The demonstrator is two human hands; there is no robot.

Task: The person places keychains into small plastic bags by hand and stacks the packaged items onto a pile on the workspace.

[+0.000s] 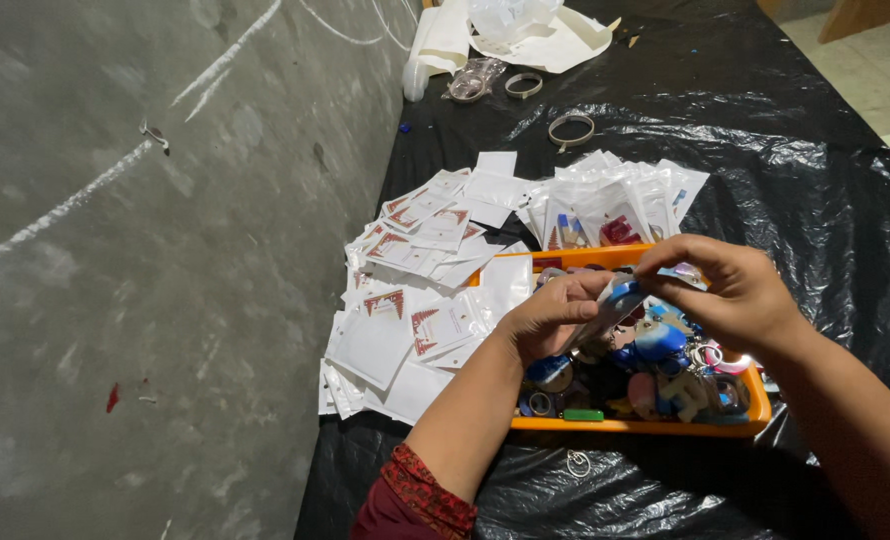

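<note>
Hands: both meet above an orange tray (655, 425); left hand (555, 315) pinches the lower end of a small clear packet (620, 297) with a blue charm showing in it, right hand (730, 290) grips the packet's upper edge between fingertips.
Packet: held in the air between the two hands, over the tray's middle, not touching the contents below.
Tray: full of loose coloured keychains and metal rings (665, 375), seemingly still unpacked.
Finished side: judged from the layout, a row of filled packets (615, 205) stands behind the tray; flat white sleeves (415, 290) lie fanned to its left, many apparently still empty.
Progress: looks partway through, with plenty of loose pieces left in the tray.
Edges: grey wall (165, 250) runs close along the left of the sleeves; black plastic sheet (795, 140) covers the table, with open room to the right and far side.
Far clutter: tape rings (571, 128) and white paper (545, 40) sit well apart at the far end.
</note>
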